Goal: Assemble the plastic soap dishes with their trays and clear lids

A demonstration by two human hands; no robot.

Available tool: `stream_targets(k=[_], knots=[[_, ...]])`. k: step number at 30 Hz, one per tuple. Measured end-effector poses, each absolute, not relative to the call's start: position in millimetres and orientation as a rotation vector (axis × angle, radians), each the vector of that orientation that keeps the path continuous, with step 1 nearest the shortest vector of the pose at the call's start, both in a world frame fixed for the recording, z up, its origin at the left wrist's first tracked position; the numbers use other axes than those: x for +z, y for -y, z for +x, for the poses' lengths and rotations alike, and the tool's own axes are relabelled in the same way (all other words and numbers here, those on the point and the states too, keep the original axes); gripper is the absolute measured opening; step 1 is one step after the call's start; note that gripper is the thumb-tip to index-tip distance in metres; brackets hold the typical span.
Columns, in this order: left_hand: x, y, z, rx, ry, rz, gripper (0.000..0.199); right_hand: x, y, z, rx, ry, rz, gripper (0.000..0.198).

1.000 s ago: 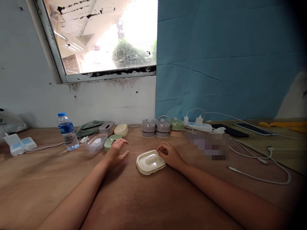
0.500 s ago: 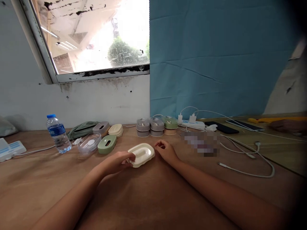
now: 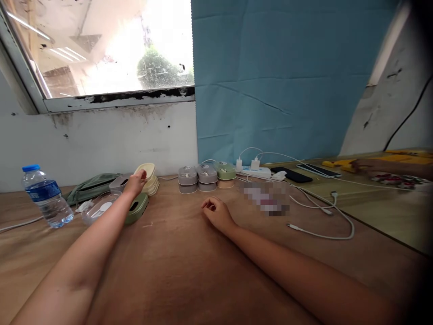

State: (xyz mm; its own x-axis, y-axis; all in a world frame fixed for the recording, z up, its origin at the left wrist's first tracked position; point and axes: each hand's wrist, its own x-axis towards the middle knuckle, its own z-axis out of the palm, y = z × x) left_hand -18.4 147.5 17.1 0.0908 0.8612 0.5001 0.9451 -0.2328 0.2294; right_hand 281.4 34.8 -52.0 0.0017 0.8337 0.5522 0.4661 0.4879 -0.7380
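Observation:
My left hand (image 3: 136, 181) reaches to the back left and pinches the edge of a shallow cream plastic tray (image 3: 145, 168). That tray is tilted, just over a stack of matching cream trays (image 3: 153, 186); whether it touches them I cannot tell. Below my left wrist sits a green lid (image 3: 138, 208) with a dark slot, partly covered by the arm. A grey slotted lid (image 3: 117, 183) and a clear plastic container (image 3: 94, 211) lie to its left. My right hand (image 3: 218, 213) rests on the brown tabletop (image 3: 182, 262), fingers loosely curled in, holding nothing.
Grey and green lunch boxes (image 3: 207, 174) stand stacked at the back. A water bottle (image 3: 47, 198) and a green pouch (image 3: 91, 187) are on the left. At right are a power strip (image 3: 255, 171), phones (image 3: 294, 175), white cables (image 3: 321, 234) and another person's hand (image 3: 367, 165).
My left hand has carried the cream tray from the middle of the table to the stack at the back left. The right hand stays in place; the view has swung right.

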Motion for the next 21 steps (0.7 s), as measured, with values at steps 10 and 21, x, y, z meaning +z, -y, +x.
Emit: stream_targets(k=[10,21], knots=[[-2.0,-159.4,-19.4,-0.662,1.904,-2.268,0.029,-51.0,-33.5,281.1,0.454,1.643,-1.133,0.012],[-5.2,-156.1,-16.5,-0.715,1.925,-2.258,0.034,-49.7,-32.8,281.1,0.455,1.641,-1.143,0.012]])
